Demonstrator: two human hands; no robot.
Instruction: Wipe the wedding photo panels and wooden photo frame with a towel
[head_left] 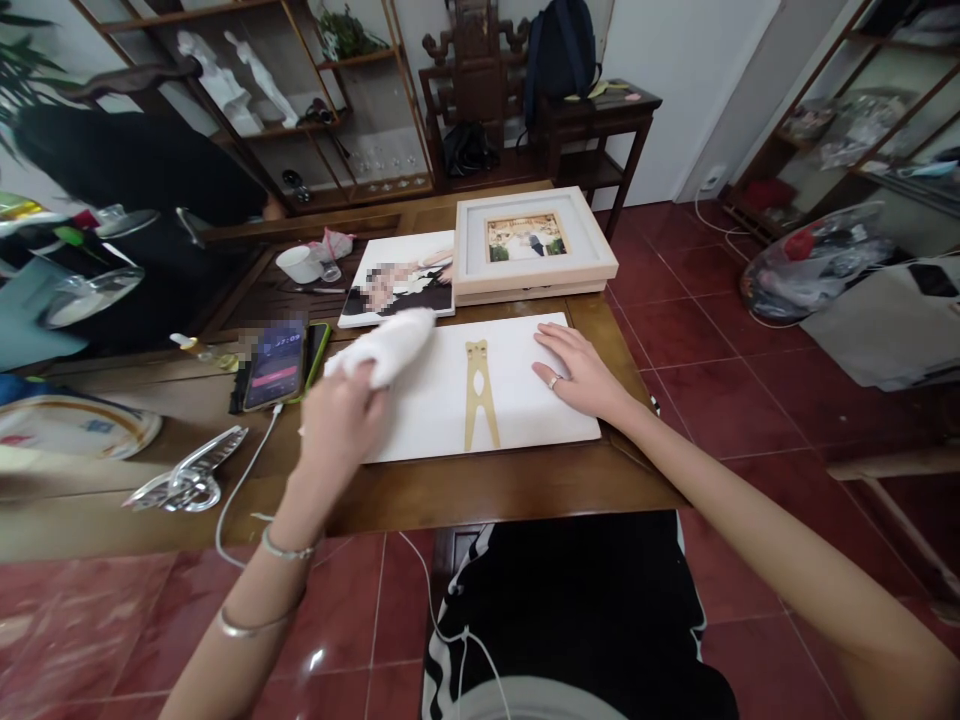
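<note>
My left hand (341, 410) is closed round a bunched white cloth (397, 347), held at the left part of a flat white panel (420, 420). Whether the cloth presses on the panel is hard to tell, as it is slightly blurred. On the panel's middle lies a gold-coloured, two-legged piece (478, 395), like a stand leg, with small dark dots at its top. My right hand (574, 370), with a ring on one finger, rests on the panel's right side, fingers spread and holding nothing.
Behind the panel lie a photo print (401, 275) and a framed picture (536, 240). To the left are a phone (276, 365) with a white cable (244, 490), a dropper bottle (202, 350), a silver metallic object (191, 475) and a white cup (298, 264). The wooden table's front edge (510, 500) is near me.
</note>
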